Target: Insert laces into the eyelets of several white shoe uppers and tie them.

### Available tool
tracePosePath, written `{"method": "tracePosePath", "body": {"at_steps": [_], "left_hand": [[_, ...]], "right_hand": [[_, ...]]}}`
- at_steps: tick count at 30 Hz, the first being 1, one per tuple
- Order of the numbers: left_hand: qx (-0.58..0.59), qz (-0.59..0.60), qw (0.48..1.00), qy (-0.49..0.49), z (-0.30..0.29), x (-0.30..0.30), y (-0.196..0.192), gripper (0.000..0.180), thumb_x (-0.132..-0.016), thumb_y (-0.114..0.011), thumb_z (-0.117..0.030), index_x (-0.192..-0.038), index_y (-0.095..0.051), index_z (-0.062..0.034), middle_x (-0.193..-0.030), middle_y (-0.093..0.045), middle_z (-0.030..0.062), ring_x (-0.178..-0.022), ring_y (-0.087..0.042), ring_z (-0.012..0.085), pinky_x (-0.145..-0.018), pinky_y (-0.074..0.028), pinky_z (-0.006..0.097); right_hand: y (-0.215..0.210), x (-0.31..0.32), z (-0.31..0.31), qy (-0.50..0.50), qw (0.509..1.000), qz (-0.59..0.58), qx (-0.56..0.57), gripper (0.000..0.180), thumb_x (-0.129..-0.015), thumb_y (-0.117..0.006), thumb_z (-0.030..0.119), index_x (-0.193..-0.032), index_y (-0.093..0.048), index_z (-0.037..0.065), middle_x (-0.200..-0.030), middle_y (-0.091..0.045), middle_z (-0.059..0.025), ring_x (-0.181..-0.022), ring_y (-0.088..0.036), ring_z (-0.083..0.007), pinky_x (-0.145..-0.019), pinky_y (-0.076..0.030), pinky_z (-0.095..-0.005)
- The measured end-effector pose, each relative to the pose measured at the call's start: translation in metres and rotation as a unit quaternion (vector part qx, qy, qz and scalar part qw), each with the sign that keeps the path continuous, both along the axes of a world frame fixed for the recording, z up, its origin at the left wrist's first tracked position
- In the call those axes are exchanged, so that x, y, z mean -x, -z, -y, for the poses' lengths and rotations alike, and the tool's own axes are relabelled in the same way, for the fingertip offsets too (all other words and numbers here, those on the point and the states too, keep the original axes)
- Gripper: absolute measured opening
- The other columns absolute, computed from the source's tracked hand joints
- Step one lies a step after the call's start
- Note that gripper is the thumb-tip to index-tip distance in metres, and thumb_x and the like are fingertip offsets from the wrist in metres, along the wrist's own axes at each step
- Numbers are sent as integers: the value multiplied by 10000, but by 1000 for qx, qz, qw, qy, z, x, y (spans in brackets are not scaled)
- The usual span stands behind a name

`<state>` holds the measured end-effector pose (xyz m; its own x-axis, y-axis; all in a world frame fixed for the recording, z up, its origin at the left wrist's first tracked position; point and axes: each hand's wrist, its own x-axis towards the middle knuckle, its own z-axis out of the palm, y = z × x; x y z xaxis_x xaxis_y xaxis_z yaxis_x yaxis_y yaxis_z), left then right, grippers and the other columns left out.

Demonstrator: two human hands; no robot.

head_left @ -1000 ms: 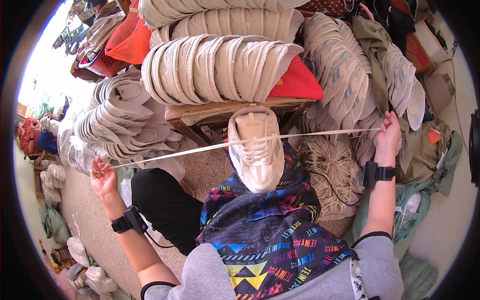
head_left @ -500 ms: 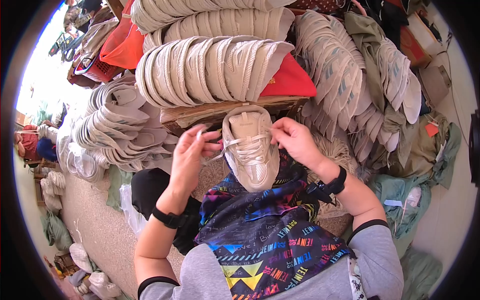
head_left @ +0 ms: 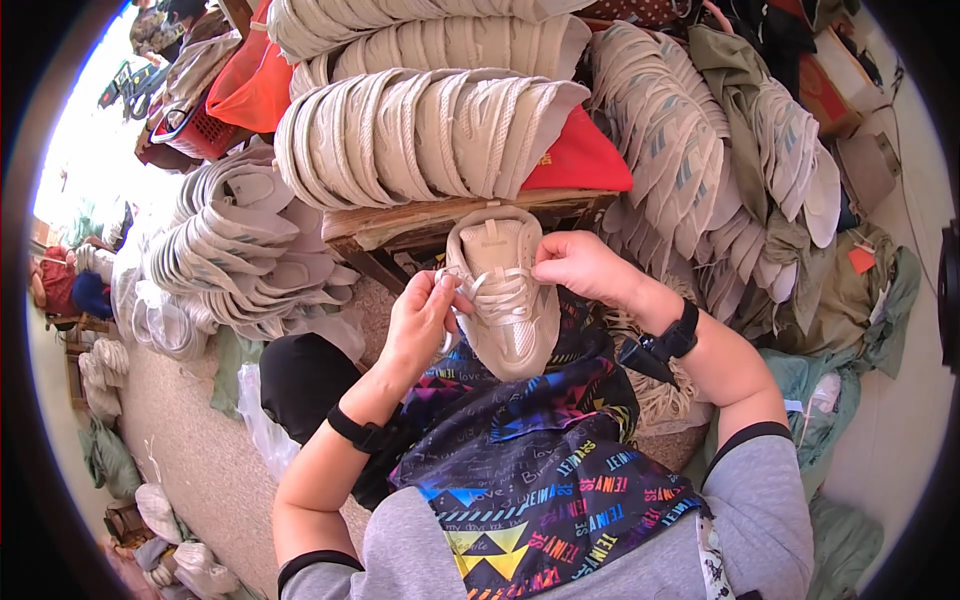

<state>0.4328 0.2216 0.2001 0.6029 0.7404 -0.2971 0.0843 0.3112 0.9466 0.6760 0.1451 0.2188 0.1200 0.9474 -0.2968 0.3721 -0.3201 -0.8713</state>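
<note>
A beige shoe upper (head_left: pixel 517 348) with a mesh toe rests at my lap, its toe toward me and its heel end by the wooden bench edge. White shoelace (head_left: pixel 498 290) crosses its tongue in several rows. My left hand (head_left: pixel 422 322) is closed at the upper's left side, thumb and fingers pinching the shoelace, with a length hanging below. At the right eyelet edge, my right hand (head_left: pixel 585 266) is closed in a pinch on the shoelace, its fingertips partly hiding it. Beneath the upper lies a dark, colourfully printed apron (head_left: pixel 540 480).
Stacked beige uppers (head_left: pixel 420 135) lie on a wooden bench (head_left: pixel 385 228) ahead, beside a red cloth (head_left: pixel 580 160). More nested uppers are heaped at the left (head_left: pixel 225 245) and right (head_left: pixel 660 110). A bundle of cream laces (head_left: pixel 672 385) sits beside my right forearm.
My left hand has moved right and closed in at the upper's left edge, where it was apart before. My right hand has shifted slightly left. The upper has moved a little.
</note>
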Motion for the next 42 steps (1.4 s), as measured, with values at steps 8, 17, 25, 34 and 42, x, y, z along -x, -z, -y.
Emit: {"method": "tracePosePath", "body": {"at_steps": [8,17,25,34,42], "left_hand": [[-179,-160,969,50,6,2,-5,296,-1033,-452,-260,-954,-611,-23,-653,-506,-29,-601,-434,45,-561,-377,224],[-139,-159,974,83,-1,-1,5,304,-945,-491,-245,-797,-635,-22,-656,-582,85,-621,-545,159,-614,-450,324],[-112,-119,978,126,-20,-9,6,277,-939,-534,-218,-750,-615,-31,-632,-528,-43,-546,-434,36,-479,-332,219],[-617,-121,737,247,-48,-10,-60,281,-701,-741,-60,-951,-614,-76,-1000,-543,81,-1016,-547,311,-863,-442,454],[-527,-137,781,307,-63,-17,-41,139,-775,-720,-126,-885,-676,-53,-947,-523,122,-834,-595,304,-771,-486,400]], "right_hand": [[-35,24,1,-196,836,469,-208,98,-766,-582,139,-764,-638,59,-741,-648,-124,-750,-653,-312,-721,-485,-433],[-48,16,-12,-309,768,515,-226,85,-731,-599,126,-708,-665,78,-803,-635,-86,-934,-612,-267,-838,-454,-400],[-62,15,-23,-313,727,515,-329,133,-738,-616,126,-850,-605,54,-1003,-573,-97,-900,-625,-255,-721,-529,-366],[-60,-9,-38,-387,820,369,-204,245,-741,-719,129,-904,-551,56,-938,-536,-121,-867,-618,-318,-694,-507,-405],[-38,-9,-44,-353,882,303,-75,291,-851,-605,330,-863,-690,52,-885,-610,-149,-831,-631,-356,-726,-483,-443]]}}
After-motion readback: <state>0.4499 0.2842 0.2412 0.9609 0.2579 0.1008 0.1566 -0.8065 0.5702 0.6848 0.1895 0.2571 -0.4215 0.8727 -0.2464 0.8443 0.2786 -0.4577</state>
